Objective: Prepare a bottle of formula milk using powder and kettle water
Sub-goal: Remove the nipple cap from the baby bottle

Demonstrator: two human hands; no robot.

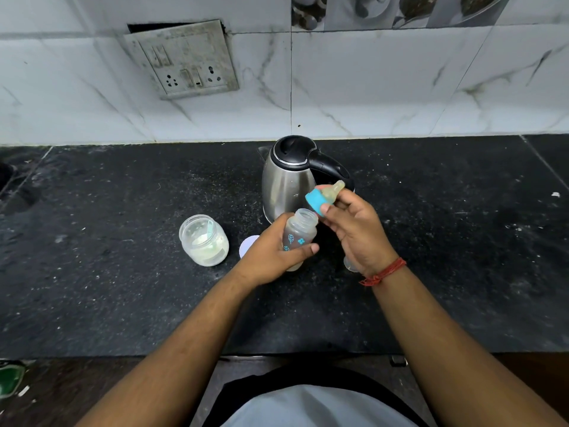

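Note:
My left hand [271, 254] grips a small clear feeding bottle [300, 232] with blue leaf prints, its mouth open and tilted slightly right. My right hand [354, 232] pinches the blue screw collar with its yellowish teat [321, 200] just above and right of the bottle mouth, apart from it. A steel kettle [286, 180] with a black lid and handle stands right behind both hands. Left of the bottle sits an open clear jar of white powder [204, 241] with a scoop inside.
A white round lid [248, 245] lies flat between the jar and my left hand. A clear cap [349, 264] peeks out under my right wrist. The black stone counter [123, 272] ends at a tiled wall with a socket panel [184, 60].

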